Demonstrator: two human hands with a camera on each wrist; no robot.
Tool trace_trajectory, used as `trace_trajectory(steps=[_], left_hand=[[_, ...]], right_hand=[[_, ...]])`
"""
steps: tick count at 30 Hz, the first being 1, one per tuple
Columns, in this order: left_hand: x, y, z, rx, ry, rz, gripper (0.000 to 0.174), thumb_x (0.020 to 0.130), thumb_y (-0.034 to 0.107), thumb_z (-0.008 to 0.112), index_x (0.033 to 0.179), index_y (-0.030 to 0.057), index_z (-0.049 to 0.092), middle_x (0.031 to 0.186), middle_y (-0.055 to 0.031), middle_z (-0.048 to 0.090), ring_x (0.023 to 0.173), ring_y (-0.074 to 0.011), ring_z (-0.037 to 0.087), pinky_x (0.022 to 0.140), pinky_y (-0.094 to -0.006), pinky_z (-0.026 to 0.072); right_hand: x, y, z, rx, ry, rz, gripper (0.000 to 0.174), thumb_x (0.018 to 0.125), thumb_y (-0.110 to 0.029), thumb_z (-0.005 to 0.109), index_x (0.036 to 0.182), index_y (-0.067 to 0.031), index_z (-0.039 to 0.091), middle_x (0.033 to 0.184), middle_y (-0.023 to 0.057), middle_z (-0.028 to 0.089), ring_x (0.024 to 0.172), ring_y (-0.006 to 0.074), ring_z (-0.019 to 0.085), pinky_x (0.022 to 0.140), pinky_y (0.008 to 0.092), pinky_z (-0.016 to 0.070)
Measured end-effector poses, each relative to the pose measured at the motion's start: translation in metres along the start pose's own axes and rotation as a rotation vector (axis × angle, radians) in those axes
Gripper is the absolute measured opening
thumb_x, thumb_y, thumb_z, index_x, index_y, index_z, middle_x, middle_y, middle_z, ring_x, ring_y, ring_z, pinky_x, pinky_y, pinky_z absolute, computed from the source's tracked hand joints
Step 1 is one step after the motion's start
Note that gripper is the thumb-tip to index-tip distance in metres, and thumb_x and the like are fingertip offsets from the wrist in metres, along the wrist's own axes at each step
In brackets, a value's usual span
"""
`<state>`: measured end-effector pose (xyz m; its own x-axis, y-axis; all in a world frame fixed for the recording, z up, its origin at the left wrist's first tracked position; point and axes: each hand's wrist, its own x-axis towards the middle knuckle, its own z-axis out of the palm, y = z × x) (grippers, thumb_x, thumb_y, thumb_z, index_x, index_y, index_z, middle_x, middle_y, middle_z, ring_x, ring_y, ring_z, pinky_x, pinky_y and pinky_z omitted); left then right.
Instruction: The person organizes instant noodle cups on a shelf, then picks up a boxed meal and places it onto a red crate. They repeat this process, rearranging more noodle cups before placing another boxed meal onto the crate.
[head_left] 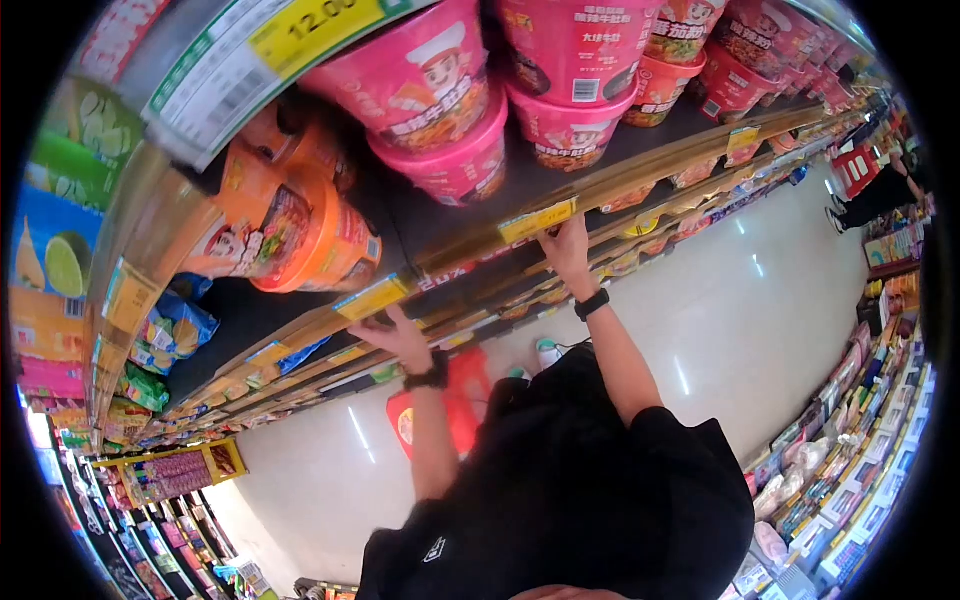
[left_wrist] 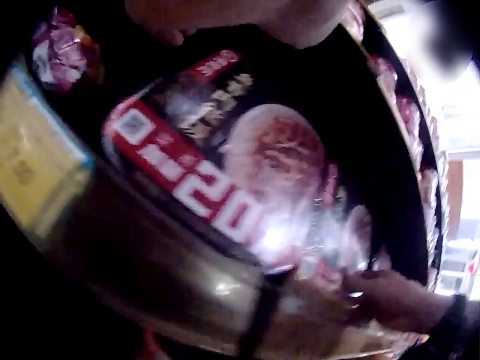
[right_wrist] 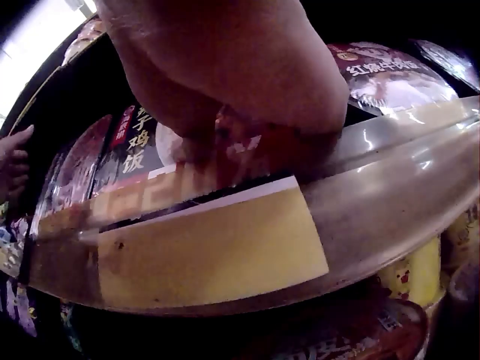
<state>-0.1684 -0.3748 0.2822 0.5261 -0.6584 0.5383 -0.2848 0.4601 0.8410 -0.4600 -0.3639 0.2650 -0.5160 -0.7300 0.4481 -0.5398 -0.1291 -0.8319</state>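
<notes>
Boxed meal [left_wrist: 225,154], dark w/ red front & large "20": just behind shelf lip [left_wrist: 165,251], front edge along it, long axis approx. parallel (judged), btwn both hands. L hand [head_left: 398,338]: over left part of lip, fingers apart, no item held; judged nearer hand, box directly under its reach. R hand [right_wrist: 232,67]: farther right, bent over lip among packs, fingertips hidden, so grip can't be told.
</notes>
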Motion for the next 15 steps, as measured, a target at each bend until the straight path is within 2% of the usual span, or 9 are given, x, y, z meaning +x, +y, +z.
trace_trajectory(steps=[2, 4, 7, 10, 11, 14, 15], left_hand=[[-0.029, 0.019, 0.005, -0.014, -0.225, -0.062, 0.036, 0.088, 0.007, 0.063, 0.118, 0.0027, 0.044, 0.11, -0.0089, 0.049, 0.101, -0.018, 0.05, 0.089, -0.0322, 0.042], [-0.053, 0.036, 0.027, 0.109, -0.54, -0.028, 0.042, 0.087, 0.014, 0.068, 0.119, 0.0019, 0.045, 0.112, -0.0105, 0.048, 0.104, -0.0194, 0.049, 0.09, -0.0338, 0.0415], [-0.075, 0.056, 0.069, 0.177, -0.636, -0.038, 0.052, 0.084, 0.021, 0.072, 0.124, 0.0016, 0.044, 0.114, -0.0124, 0.047, 0.107, -0.0222, 0.047, 0.091, -0.0359, 0.0408], [-0.082, 0.048, 0.084, 0.166, -0.577, -0.09, 0.059, 0.083, 0.024, 0.073, 0.128, 0.0016, 0.042, 0.117, -0.0142, 0.045, 0.11, -0.0252, 0.047, 0.093, -0.037, 0.0397], [-0.083, 0.046, 0.083, 0.166, -0.611, -0.073, 0.061, 0.083, 0.024, 0.073, 0.13, 0.0025, 0.041, 0.12, -0.0142, 0.043, 0.113, -0.0262, 0.046, 0.094, -0.0367, 0.0385], [-0.087, 0.034, 0.084, 0.244, -0.731, -0.008, 0.062, 0.083, 0.025, 0.073, 0.131, 0.0024, 0.041, 0.122, -0.0149, 0.042, 0.114, -0.0265, 0.045, 0.095, -0.0368, 0.0381], [-0.088, 0.034, 0.085, 0.235, -0.726, -0.008, 0.063, 0.083, 0.025, 0.073, 0.132, 0.0024, 0.04, 0.123, -0.016, 0.041, 0.114, -0.0269, 0.046, 0.098, -0.0375, 0.037]], right_hand=[[-0.001, 0.0, -0.003, -0.083, -0.031, -0.005, 0.07, 0.07, -0.018, 0.082, 0.125, -0.0002, 0.041, 0.113, 0.0223, 0.052, 0.101, 0.0428, 0.053, 0.082, 0.0439, 0.0472], [0.0, 0.002, -0.006, -0.136, -0.061, -0.009, 0.069, 0.072, -0.019, 0.081, 0.125, 0.0, 0.041, 0.112, 0.0226, 0.053, 0.102, 0.0427, 0.053, 0.083, 0.0441, 0.0473], [0.0, 0.01, -0.004, -0.162, -0.083, -0.041, 0.069, 0.072, -0.02, 0.081, 0.125, 0.0001, 0.041, 0.113, 0.0225, 0.053, 0.103, 0.0422, 0.053, 0.083, 0.0443, 0.0473], [0.002, 0.01, -0.007, -0.006, -0.132, 0.061, 0.066, 0.072, -0.017, 0.081, 0.123, 0.0004, 0.043, 0.112, 0.0217, 0.054, 0.101, 0.0392, 0.056, 0.081, 0.0419, 0.0489], [0.003, 0.009, -0.009, 0.069, -0.177, 0.126, 0.061, 0.073, -0.011, 0.08, 0.122, 0.0007, 0.045, 0.111, 0.0205, 0.054, 0.094, 0.0337, 0.059, 0.077, 0.0371, 0.0505], [0.007, 0.005, -0.013, 0.25, -0.169, 0.175, 0.058, 0.074, -0.006, 0.078, 0.122, 0.0013, 0.045, 0.109, 0.0184, 0.054, 0.088, 0.026, 0.06, 0.072, 0.0325, 0.0509], [0.009, 0.0, -0.015, 0.252, -0.148, 0.126, 0.055, 0.075, -0.005, 0.077, 0.121, 0.0015, 0.046, 0.108, 0.0173, 0.054, 0.086, 0.0242, 0.06, 0.071, 0.0318, 0.0506]])
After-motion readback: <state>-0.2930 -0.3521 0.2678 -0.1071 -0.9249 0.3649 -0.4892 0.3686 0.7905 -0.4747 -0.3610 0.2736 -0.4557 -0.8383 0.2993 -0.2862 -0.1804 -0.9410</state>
